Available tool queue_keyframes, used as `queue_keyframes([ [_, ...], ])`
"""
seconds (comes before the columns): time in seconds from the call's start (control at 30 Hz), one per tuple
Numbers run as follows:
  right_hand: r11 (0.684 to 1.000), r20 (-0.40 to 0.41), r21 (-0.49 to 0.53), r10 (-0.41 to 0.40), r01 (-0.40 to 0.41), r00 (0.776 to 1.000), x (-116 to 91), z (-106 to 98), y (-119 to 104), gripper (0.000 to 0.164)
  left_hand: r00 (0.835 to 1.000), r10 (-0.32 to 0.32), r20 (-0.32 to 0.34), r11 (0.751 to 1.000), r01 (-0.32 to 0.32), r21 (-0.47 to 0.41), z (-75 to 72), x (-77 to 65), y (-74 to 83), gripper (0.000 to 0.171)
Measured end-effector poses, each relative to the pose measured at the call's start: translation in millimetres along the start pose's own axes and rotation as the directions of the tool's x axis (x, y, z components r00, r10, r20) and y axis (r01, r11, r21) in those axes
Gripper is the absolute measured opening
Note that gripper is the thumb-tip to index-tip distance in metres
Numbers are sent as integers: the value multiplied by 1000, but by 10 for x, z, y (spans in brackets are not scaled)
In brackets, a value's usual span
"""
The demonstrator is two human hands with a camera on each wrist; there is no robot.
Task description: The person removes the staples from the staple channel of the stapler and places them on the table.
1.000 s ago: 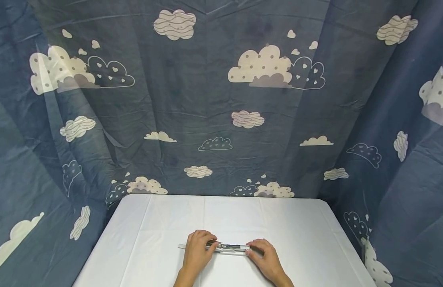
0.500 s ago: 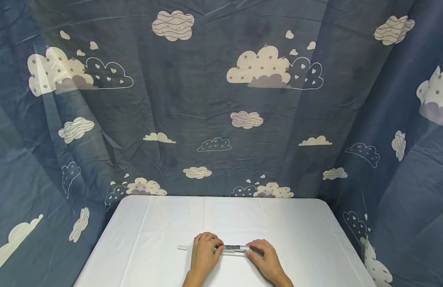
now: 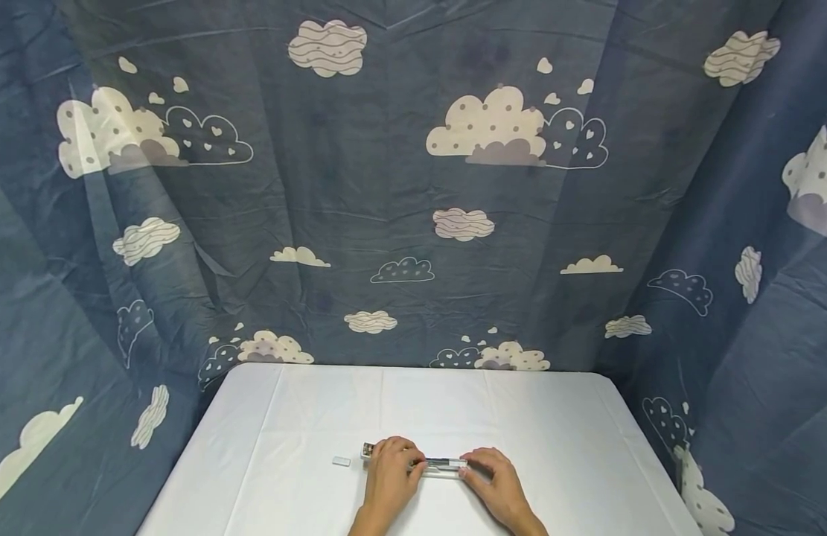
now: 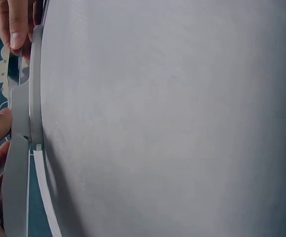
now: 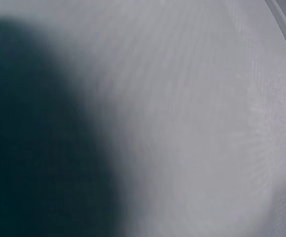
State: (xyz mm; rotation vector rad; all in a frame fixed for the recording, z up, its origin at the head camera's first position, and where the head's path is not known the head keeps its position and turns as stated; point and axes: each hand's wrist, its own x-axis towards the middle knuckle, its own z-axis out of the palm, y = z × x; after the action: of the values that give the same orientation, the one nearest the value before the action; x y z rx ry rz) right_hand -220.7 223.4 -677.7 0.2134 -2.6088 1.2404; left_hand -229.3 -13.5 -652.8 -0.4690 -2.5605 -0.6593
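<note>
A grey stapler [image 3: 444,468] lies lengthwise between both hands near the front of the white table. My left hand [image 3: 391,473] grips its middle, hiding much of it, while its left end shows just beyond the knuckles. At the other end, my right hand [image 3: 496,484] pinches it between thumb and fingers. The left wrist view shows the grey stapler body [image 4: 20,111] from the side, with the left thumb pressed to it and a long grey arm angled off below. To the left lies a small silvery strip [image 3: 342,461], apart from the hand.
The white tabletop [image 3: 306,417] reaches back to a dark blue cloud-print curtain [image 3: 359,171], which also hangs at both sides. In the right wrist view, a dark blur covers the left part and a corner of the stapler [image 5: 284,12] shows at top right.
My left hand has slid right along the stapler, away from the small strip, uncovering the stapler's left end. The right hand keeps its hold in the same place.
</note>
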Motion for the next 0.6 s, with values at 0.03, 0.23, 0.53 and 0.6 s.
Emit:
queue_keyframes([
  [0.03,1000,-3,0,-4,4,1000,3,4,0,21,1000,2,1,1000,-2,1,7,0,0,9],
  [0.23,1000,-13,0,1,-1,1000,0,17,7,21,1000,-1,10,1000,1,-22,48,-12,29,9],
  [0.53,1000,-14,-10,-11,11,1000,-9,11,-1,21,1000,-1,23,999,1,-37,65,-24,98,10],
  [0.6,1000,-15,-12,-11,10,1000,-10,8,-1,20,1000,4,23,999,-3,-40,64,-22,106,9],
])
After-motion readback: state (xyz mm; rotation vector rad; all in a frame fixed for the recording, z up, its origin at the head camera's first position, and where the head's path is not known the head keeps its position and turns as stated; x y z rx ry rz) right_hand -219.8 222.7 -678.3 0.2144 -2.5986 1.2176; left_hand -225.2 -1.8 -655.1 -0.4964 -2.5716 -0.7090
